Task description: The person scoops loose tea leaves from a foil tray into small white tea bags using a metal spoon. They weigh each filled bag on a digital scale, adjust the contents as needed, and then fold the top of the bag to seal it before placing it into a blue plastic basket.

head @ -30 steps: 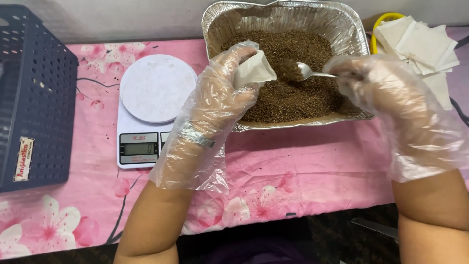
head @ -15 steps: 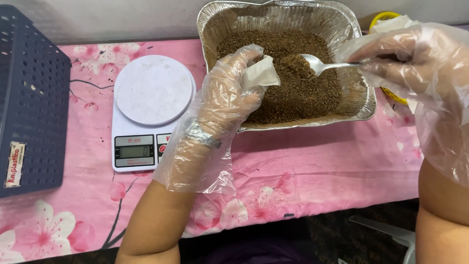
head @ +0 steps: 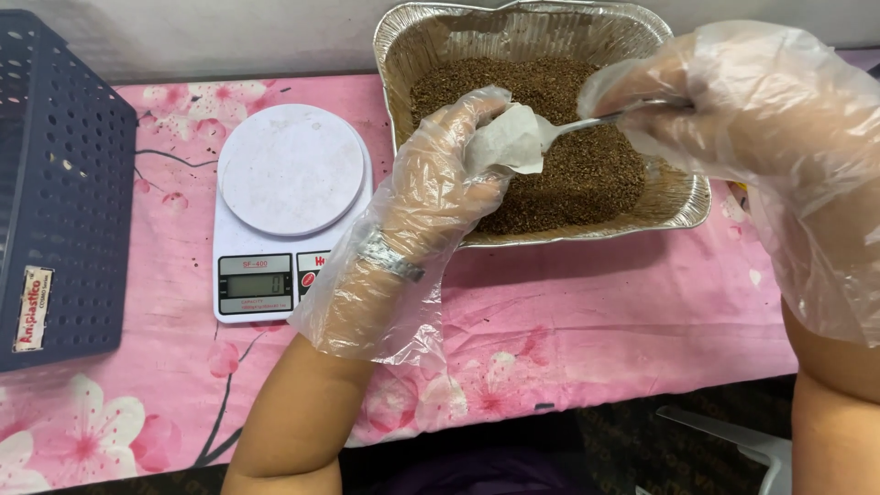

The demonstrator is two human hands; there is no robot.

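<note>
Both hands wear loose, crinkly clear plastic gloves. The left hand (head: 440, 183) is pinched around a small white paper pouch (head: 509, 142), holding its mouth open over the near-left part of a rectangular foil tray (head: 692, 197). The tray's ribbed, shiny walls hold a bed of fine brown granules (head: 568, 156) (grainy, like coarse seed). The right hand (head: 724, 101) is closed on the handle of a metal spoon (head: 587, 121), whose bowl sits right at the pouch's opening; I cannot tell whether anything lies in the bowl, since the paper hides it. A metal watch band (head: 390, 257) shows under the left glove's cuff.

To the left of the tray stands a white kitchen scale (head: 289, 211) with a round, smooth platter and a small grey display. Farther left is a dark blue perforated plastic crate (head: 64, 183). Everything rests on a desk covered in a glossy pink cloth (head: 596, 321) printed with blossoms.
</note>
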